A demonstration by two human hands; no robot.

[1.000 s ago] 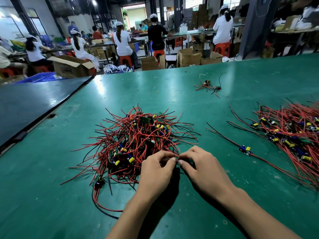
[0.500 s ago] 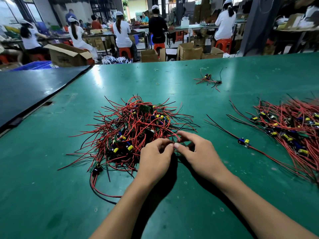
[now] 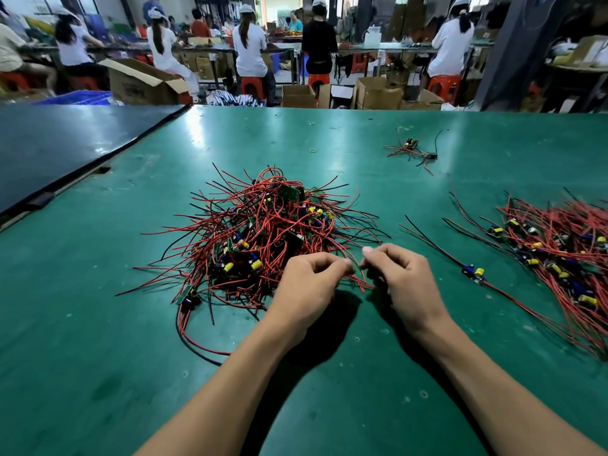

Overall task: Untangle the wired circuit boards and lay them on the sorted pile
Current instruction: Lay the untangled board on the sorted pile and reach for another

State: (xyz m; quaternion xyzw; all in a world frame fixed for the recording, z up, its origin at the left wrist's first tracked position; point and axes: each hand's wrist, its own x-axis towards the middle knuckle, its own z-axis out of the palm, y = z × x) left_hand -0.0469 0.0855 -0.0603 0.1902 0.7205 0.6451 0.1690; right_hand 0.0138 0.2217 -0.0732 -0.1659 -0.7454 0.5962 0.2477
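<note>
A tangled heap of small circuit boards with red and black wires (image 3: 263,238) lies in the middle of the green table (image 3: 98,373). My left hand (image 3: 307,284) and my right hand (image 3: 399,279) sit at the heap's near right edge, fingertips close together, each pinching thin red wires that run from the heap. What lies under my palms is hidden. To the right spreads the sorted pile (image 3: 556,245), its boards in a row and wires running parallel. A single wired board (image 3: 473,273) lies alone between my right hand and that pile.
A small loose cluster of wired boards (image 3: 413,149) lies at the far side of the table. A dark table (image 3: 49,143) adjoins on the left. Beyond the far edge stand cardboard boxes (image 3: 378,93) and several seated people at other benches.
The view has tilted, so the heap sits lower in the frame. My two hands have drawn slightly apart, and red wires now show stretched between their fingertips.
</note>
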